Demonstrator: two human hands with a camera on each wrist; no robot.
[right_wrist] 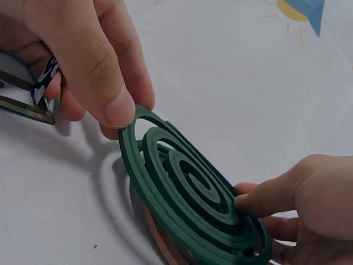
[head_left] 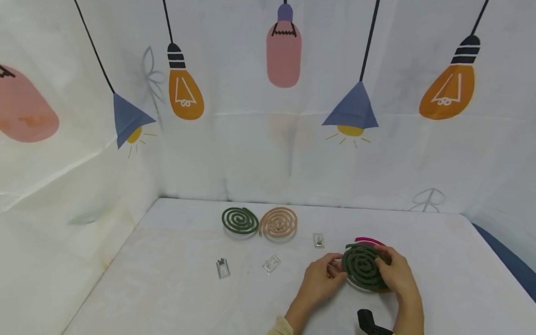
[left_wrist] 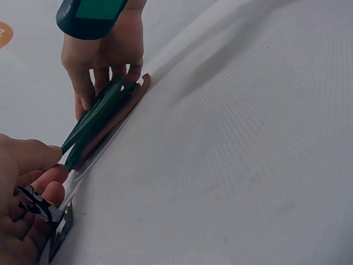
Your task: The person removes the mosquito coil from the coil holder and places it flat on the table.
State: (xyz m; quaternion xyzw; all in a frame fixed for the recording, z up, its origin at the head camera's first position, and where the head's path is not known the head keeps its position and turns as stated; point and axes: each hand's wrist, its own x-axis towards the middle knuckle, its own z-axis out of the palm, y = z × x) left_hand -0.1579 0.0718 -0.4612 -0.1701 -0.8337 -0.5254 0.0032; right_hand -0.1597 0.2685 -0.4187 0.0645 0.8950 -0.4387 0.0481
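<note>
Above a stack of coils, both hands hold a green mosquito coil at its edges. My left hand pinches its left edge between thumb and fingers; beside its curled lower fingers is a metal coil stand with a black-and-white patterned part, and whether those fingers grip it I cannot tell. The right hand grips the opposite edge, thumb on top. Another green layer shows under the coil in the left wrist view, with a brown coil below. A magenta coil peeks out behind, mostly hidden.
Farther back on the white table lie a green coil and a tan coil side by side. Small metal stands lie left of the hands: one, another and a third. A printed cloth wall stands behind.
</note>
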